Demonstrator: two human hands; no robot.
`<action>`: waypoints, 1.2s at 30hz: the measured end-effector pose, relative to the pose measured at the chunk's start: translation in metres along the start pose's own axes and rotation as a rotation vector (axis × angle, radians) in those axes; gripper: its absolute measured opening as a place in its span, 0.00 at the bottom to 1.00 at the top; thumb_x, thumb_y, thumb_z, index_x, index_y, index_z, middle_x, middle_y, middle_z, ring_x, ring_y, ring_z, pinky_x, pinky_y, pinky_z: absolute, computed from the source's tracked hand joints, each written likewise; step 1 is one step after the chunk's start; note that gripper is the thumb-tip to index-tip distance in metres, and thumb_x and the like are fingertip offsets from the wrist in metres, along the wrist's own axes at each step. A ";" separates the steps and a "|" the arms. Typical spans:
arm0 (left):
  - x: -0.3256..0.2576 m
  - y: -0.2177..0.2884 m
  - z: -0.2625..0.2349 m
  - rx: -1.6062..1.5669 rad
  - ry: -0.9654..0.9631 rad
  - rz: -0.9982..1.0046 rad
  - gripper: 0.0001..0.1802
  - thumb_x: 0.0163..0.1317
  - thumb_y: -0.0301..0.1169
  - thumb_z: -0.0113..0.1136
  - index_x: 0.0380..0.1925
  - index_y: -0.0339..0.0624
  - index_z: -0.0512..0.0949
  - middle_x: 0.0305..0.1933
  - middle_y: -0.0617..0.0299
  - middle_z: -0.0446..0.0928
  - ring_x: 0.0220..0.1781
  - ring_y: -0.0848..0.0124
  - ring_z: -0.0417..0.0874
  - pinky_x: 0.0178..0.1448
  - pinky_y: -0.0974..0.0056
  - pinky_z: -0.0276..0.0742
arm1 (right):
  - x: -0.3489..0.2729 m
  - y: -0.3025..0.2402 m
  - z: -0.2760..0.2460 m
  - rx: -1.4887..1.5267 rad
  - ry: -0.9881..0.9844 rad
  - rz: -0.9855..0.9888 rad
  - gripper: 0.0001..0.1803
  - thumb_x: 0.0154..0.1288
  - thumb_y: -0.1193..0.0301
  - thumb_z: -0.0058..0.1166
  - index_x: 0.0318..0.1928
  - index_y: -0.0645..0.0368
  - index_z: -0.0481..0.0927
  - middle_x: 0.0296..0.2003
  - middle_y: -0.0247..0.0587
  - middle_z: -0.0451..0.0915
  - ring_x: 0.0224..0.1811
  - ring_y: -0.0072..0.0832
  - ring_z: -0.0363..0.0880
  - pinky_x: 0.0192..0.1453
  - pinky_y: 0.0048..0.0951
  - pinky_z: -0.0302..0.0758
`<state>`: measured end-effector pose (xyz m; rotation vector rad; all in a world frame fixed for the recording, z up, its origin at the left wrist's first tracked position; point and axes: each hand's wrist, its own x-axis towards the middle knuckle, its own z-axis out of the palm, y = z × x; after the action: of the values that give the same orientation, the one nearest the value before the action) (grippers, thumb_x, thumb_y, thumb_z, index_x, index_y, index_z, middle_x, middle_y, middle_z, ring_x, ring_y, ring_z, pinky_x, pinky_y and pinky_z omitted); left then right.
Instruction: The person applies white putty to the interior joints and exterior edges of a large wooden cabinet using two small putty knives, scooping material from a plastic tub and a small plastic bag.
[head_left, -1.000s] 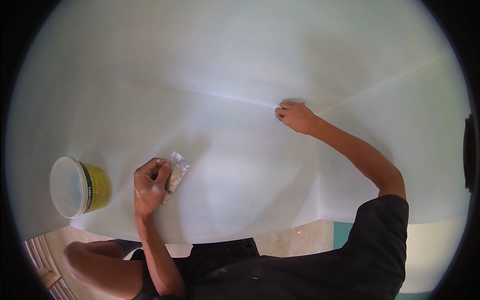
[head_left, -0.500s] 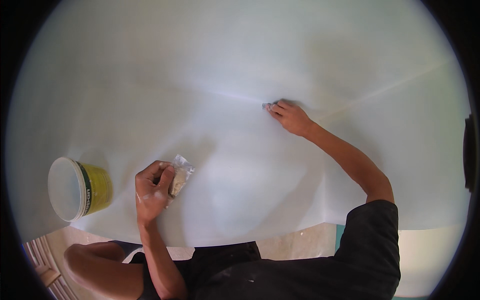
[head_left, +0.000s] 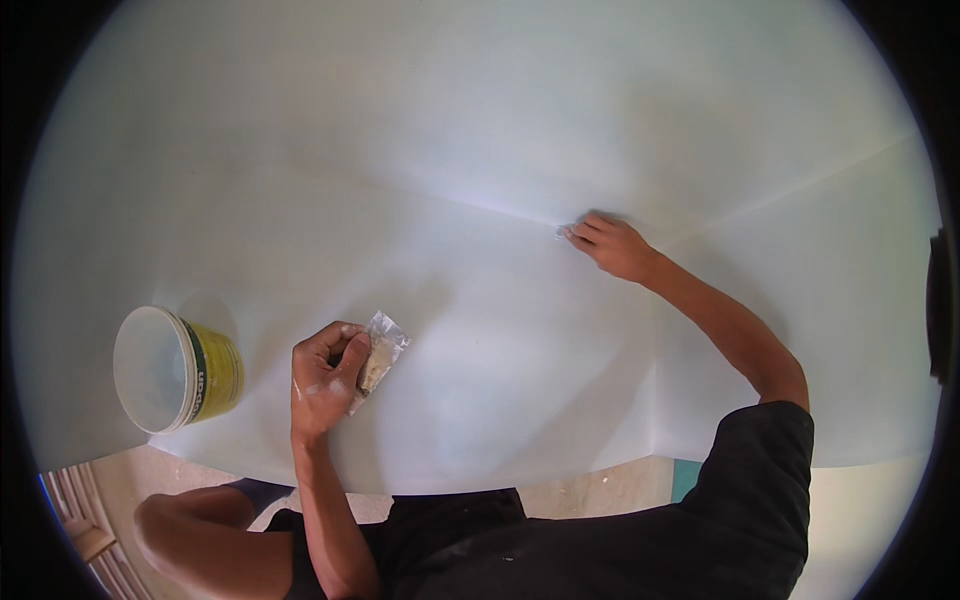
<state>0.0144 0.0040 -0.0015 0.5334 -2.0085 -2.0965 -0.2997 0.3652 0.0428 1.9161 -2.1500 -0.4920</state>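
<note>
My left hand (head_left: 325,380) is closed round a small clear plastic packet (head_left: 378,358) with pale beige stuff inside; whitish smears mark the hand. Farther off and to the right, my right hand (head_left: 610,245) pinches a small greyish piece (head_left: 563,232), mostly hidden by the fingers. That piece is at the seam (head_left: 510,215) where two pale panels meet. To the left of my left hand, a yellow and green bucket (head_left: 215,372) with a white rim lies tilted, its mouth facing left; its inside looks whitish.
A pale, smooth surface (head_left: 500,370) spreads under and around my hands. Another seam (head_left: 800,185) runs off toward the upper right. Below the near edge are my bent leg (head_left: 200,540), a beige floor (head_left: 590,490) and wooden slats (head_left: 90,535) at lower left.
The whole view has shifted a little, so the bucket and left hand appear farther right. My right hand has slid slightly right along the seam with the small piece. Both grips are unchanged.
</note>
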 end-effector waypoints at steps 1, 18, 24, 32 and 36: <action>-0.001 -0.001 0.000 -0.001 0.004 0.006 0.09 0.69 0.27 0.58 0.36 0.29 0.81 0.25 0.68 0.78 0.26 0.83 0.70 0.31 0.72 0.67 | 0.012 -0.005 -0.006 0.003 0.042 0.000 0.14 0.63 0.77 0.57 0.49 0.62 0.84 0.48 0.27 0.77 0.50 0.28 0.73 0.53 0.28 0.80; -0.002 0.001 0.003 0.106 0.041 -0.032 0.09 0.70 0.28 0.59 0.38 0.29 0.81 0.24 0.69 0.76 0.25 0.83 0.69 0.30 0.73 0.65 | -0.037 0.001 0.036 -0.026 -0.092 0.106 0.15 0.64 0.76 0.56 0.51 0.63 0.83 0.48 0.29 0.76 0.52 0.26 0.73 0.48 0.27 0.81; 0.001 -0.001 0.002 0.138 0.014 -0.019 0.11 0.71 0.29 0.59 0.38 0.29 0.81 0.26 0.70 0.76 0.27 0.84 0.69 0.31 0.74 0.64 | -0.080 0.010 0.040 -0.025 -0.068 0.161 0.12 0.64 0.77 0.56 0.48 0.62 0.83 0.44 0.28 0.77 0.48 0.25 0.75 0.43 0.25 0.80; 0.001 -0.002 0.001 0.107 0.007 0.010 0.10 0.72 0.28 0.57 0.38 0.30 0.81 0.26 0.70 0.76 0.27 0.84 0.69 0.31 0.74 0.63 | -0.078 0.002 -0.024 -0.207 -0.032 0.161 0.05 0.60 0.77 0.58 0.38 0.59 0.83 0.39 0.31 0.76 0.45 0.26 0.74 0.44 0.25 0.78; -0.001 0.001 0.004 0.103 -0.032 0.020 0.10 0.71 0.28 0.57 0.37 0.30 0.81 0.26 0.71 0.76 0.26 0.85 0.67 0.30 0.74 0.62 | -0.060 -0.010 -0.033 -0.185 0.025 0.184 0.08 0.60 0.77 0.59 0.41 0.58 0.84 0.41 0.31 0.76 0.45 0.27 0.74 0.50 0.27 0.75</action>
<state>0.0135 0.0078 -0.0001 0.4976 -2.1399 -2.0104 -0.2701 0.4199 0.0727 1.6023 -2.1544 -0.6037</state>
